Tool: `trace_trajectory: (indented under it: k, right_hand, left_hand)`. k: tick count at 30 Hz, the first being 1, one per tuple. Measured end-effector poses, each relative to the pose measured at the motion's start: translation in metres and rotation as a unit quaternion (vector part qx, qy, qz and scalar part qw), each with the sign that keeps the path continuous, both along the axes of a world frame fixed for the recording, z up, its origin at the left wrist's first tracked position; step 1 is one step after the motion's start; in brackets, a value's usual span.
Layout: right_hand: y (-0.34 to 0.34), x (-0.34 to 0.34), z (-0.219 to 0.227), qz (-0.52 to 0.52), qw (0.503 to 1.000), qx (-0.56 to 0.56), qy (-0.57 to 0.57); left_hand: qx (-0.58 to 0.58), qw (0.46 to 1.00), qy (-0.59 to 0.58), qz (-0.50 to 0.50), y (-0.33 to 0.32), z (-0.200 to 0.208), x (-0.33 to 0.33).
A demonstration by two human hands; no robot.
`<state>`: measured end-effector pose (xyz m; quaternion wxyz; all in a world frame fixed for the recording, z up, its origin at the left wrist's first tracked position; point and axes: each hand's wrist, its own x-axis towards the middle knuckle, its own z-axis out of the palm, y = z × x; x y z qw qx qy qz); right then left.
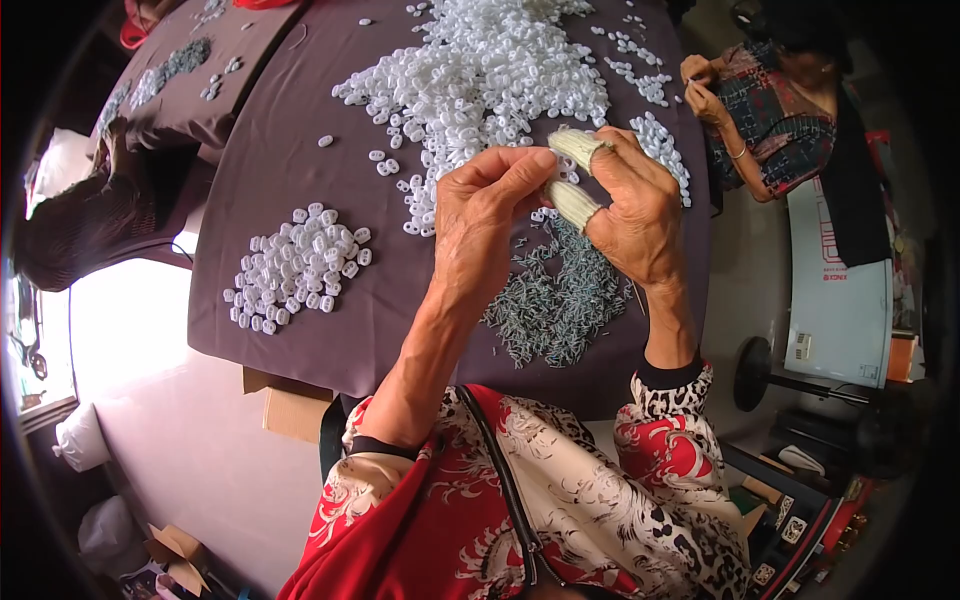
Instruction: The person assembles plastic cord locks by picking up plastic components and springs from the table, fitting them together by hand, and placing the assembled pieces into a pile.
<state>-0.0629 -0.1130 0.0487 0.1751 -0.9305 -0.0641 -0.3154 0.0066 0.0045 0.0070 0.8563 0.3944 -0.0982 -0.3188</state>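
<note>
Over the table my left hand (485, 200) has thumb and forefinger pinched together, and what they hold is too small to make out. Touching it from the right, my right hand (640, 215) wears pale knitted finger covers (573, 205) on thumb and forefinger. Between those covered fingers sits a small white plastic piece (567, 166), partly hidden. Under my hands lies a pile of thin grey-green slivers (555, 300), like tiny screws or springs. A large heap of white oval plastic pieces (500, 70) spreads beyond. A smaller pile of white pieces (300, 265) lies at the left.
Dark cloth covers the table (280, 180). At the right edge a co-worker (770, 130) has both hands raised together. Another person (100, 220) sits at the left, beside a second table (225, 50) with similar small piles. A cardboard box (297, 412) stands under the near table edge.
</note>
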Motion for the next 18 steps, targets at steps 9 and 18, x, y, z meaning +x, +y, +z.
trace_trajectory:
  k: [9,18]
  right_hand:
    - [-0.0033,0.0005,-0.0025,-0.003,1.000,0.024,0.009]
    - [-0.0011,0.0003,-0.0033,-0.008,0.999,0.031,-0.019]
  left_hand:
    - [-0.005,1.000,0.010,0.009,-0.0022,0.0004,-0.0045]
    - [-0.002,1.000,0.002,-0.005,-0.0009,0.0032,-0.0032]
